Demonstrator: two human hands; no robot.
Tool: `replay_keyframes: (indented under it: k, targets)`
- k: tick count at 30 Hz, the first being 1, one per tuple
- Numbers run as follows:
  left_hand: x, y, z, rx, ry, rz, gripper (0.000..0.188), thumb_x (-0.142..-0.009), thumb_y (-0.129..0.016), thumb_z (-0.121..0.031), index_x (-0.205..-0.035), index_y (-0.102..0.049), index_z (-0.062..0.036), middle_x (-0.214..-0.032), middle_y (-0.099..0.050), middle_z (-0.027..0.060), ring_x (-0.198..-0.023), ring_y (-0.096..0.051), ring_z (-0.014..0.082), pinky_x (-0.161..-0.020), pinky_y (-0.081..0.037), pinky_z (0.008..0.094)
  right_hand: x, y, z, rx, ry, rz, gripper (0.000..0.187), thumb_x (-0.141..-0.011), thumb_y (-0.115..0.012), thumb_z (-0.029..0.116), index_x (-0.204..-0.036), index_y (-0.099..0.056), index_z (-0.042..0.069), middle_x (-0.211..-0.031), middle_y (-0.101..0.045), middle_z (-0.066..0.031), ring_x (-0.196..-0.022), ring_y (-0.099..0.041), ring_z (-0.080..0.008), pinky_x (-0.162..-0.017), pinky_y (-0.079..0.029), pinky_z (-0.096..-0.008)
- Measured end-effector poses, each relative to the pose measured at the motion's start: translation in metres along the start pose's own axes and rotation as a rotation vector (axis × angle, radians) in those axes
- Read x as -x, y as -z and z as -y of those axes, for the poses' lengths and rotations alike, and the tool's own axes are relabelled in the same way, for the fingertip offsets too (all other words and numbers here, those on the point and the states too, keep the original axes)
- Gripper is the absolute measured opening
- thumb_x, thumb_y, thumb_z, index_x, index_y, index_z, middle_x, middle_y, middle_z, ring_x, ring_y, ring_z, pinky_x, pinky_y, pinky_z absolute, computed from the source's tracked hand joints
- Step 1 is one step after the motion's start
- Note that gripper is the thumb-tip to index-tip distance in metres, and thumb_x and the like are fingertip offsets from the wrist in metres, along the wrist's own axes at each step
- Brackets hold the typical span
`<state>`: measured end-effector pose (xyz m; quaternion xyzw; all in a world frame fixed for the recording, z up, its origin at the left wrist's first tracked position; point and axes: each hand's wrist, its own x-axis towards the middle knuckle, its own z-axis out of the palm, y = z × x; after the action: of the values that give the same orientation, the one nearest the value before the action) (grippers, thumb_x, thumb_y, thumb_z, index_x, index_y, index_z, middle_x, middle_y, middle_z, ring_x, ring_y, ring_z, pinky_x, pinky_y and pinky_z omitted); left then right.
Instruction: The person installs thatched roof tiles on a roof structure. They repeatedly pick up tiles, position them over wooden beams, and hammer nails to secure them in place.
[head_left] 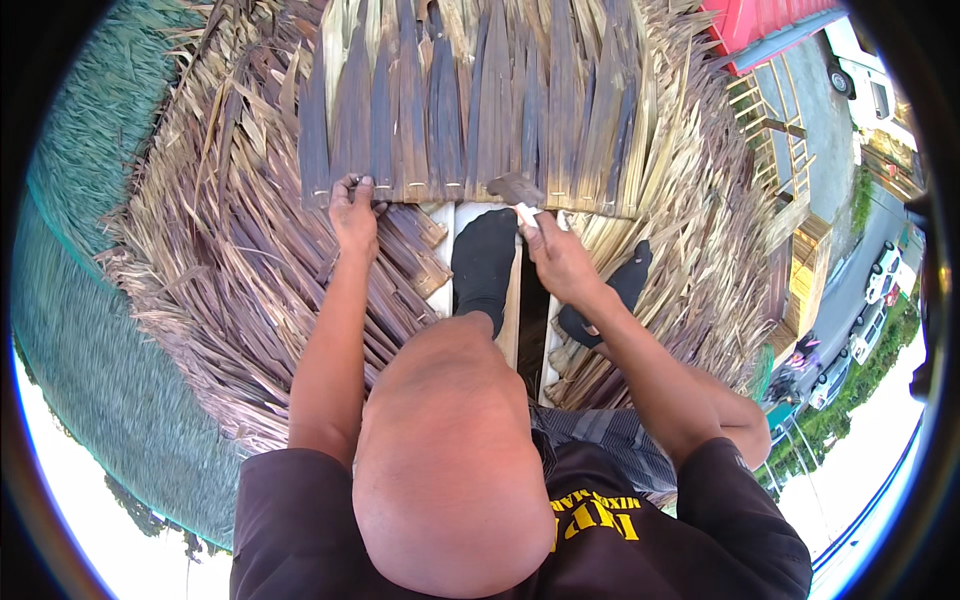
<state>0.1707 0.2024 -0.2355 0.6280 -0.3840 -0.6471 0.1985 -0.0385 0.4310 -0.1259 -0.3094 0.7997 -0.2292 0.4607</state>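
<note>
A panel of dried palm-leaf thatch (470,110), brown and grey with a row of pale stitches along its near edge, lies across the roof in front of me. My left hand (354,212) grips that edge near its left corner, thumb on top. In my right hand (558,255) is a short tool with a white handle and a dark, flat head (516,188); its exact kind is unclear. The head rests against the panel's near edge, right of the middle. My dark-socked foot (483,255) stands between my hands, its toes close to the edge.
Layered thatch (240,250) slopes away on both sides. Beneath me, pale battens (512,310) border a dark gap (533,320). Green netting (110,330) covers the roof at left. Far below at right are a wooden ladder-like frame (775,120), a red roof (765,25) and parked vehicles (870,325).
</note>
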Motion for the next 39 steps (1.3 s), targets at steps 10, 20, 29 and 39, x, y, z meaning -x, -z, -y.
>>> replay_keyframes:
  k: [10, 20, 29, 39]
  targets:
    - [0.044, 0.0, -0.069, -0.556, 0.145, 0.271, 0.017, -0.095, -0.065, -0.007, -0.112, -0.063, -0.006, -0.1, -0.069, 0.0068, -0.087, -0.069, 0.0198, -0.076, -0.056, 0.0309, -0.018, -0.018, 0.009, 0.033, -0.127, 0.06, 0.033, -0.105, -0.045, 0.025, -0.105, -0.051, -0.007, -0.08, -0.065, -0.0351, -0.078, -0.063, -0.0544, -0.072, -0.047, -0.061]
    - [0.024, -0.039, -0.006, -0.959, -0.683, 0.673, 0.019, -0.085, -0.07, -0.011, -0.103, -0.066, -0.0104, -0.105, -0.065, 0.0109, -0.103, -0.062, 0.0353, -0.09, -0.049, 0.0437, -0.005, -0.014, 0.001, 0.068, -0.128, 0.012, 0.032, -0.104, -0.047, 0.026, -0.103, -0.053, -0.006, -0.073, -0.064, -0.0342, -0.072, -0.064, -0.0535, -0.069, -0.05, -0.0606]
    - [0.022, -0.039, -0.006, -0.934, -0.65, 0.625, 0.019, -0.085, -0.072, -0.01, -0.103, -0.065, -0.0086, -0.113, -0.06, 0.0082, -0.103, -0.063, 0.0291, -0.087, -0.05, 0.0373, 0.0, -0.022, 0.018, 0.176, 0.037, -0.044, 0.026, -0.103, -0.05, 0.024, -0.1, -0.048, -0.002, -0.071, -0.065, -0.0281, -0.067, -0.065, -0.0494, -0.061, -0.052, -0.0583]
    - [0.022, -0.036, 0.001, -0.95, -0.724, 0.582, 0.018, -0.085, -0.073, -0.015, -0.1, -0.066, -0.0065, -0.116, -0.06, 0.0093, -0.106, -0.061, 0.033, -0.087, -0.051, 0.0412, -0.007, -0.022, 0.044, 0.19, 0.138, -0.028, 0.026, -0.102, -0.051, 0.025, -0.101, -0.047, -0.001, -0.072, -0.066, -0.0261, -0.068, -0.065, -0.0483, -0.063, -0.052, -0.0581]
